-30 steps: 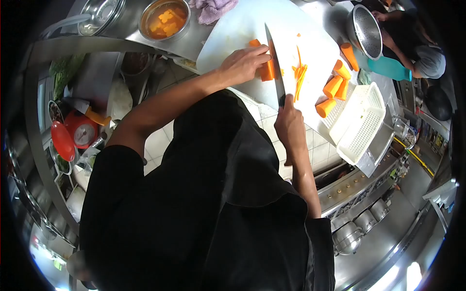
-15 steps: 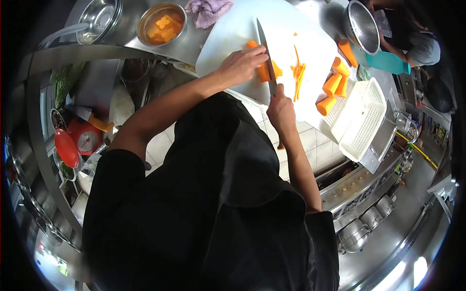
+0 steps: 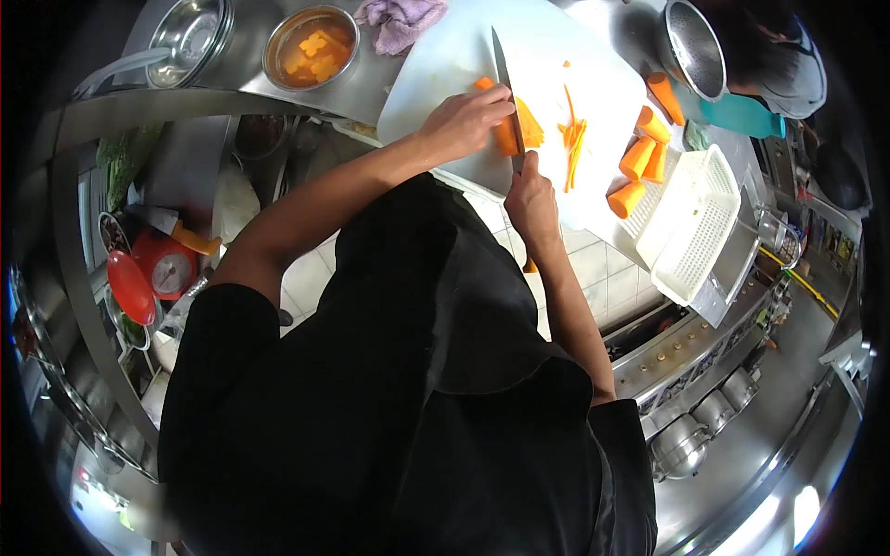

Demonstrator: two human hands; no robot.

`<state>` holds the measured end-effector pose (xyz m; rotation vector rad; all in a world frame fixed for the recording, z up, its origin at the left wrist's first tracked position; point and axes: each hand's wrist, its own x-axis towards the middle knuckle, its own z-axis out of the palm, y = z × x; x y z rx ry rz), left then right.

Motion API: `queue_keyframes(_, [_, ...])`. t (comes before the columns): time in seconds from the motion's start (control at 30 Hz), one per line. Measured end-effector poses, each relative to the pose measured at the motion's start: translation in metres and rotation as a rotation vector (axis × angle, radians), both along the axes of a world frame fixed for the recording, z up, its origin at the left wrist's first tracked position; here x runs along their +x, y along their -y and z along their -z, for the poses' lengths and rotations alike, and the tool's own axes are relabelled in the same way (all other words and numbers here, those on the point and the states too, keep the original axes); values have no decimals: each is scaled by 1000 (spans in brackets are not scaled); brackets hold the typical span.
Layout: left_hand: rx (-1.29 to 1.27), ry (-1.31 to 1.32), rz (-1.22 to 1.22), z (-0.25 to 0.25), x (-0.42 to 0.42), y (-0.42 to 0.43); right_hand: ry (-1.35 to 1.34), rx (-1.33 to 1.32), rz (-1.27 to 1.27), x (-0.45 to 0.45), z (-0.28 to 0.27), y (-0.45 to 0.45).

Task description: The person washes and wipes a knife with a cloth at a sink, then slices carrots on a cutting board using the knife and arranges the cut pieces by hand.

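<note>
My right hand is closed around the handle of a long kitchen knife, whose blade points away from me over the white cutting board. With bent fingers, my left hand holds a carrot piece on the board, its fingertips against the left side of the blade. A thin carrot slice lies just right of the blade. Further right are carrot strips. Part of the carrot is hidden under my left fingers and the blade.
Several thick carrot chunks lie at the board's right edge, beside a white plastic basket. A bowl of carrot shapes in liquid, a purple cloth and a colander stand around. Another person is at the far right.
The right hand and knife have shifted slightly forward. More of the carrot slice shows to the right of the blade. The other person's arm has moved from view near the colander.
</note>
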<state>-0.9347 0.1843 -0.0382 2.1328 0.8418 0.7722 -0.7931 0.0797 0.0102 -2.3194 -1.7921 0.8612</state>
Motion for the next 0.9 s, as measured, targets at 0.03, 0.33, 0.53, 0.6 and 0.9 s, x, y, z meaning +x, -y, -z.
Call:
queue_keyframes(0.03, [4, 7, 4, 0, 1, 1, 11, -9, -11, 1, -6, 2])
queue_keyframes(0.33, [90, 14, -48, 4, 0, -5, 20, -135, 13, -3, -69, 34])
queue_keyframes(0.53, [53, -14, -5, 1, -5, -6, -45, 16, 16, -7, -1, 2])
queue_keyframes(0.6, [64, 0, -15, 3, -3, -8, -46, 28, 22, -8, 1, -2])
queue_keyframes(0.9, [95, 17, 10, 4, -4, -11, -249, -11, 84, 13, -28, 4])
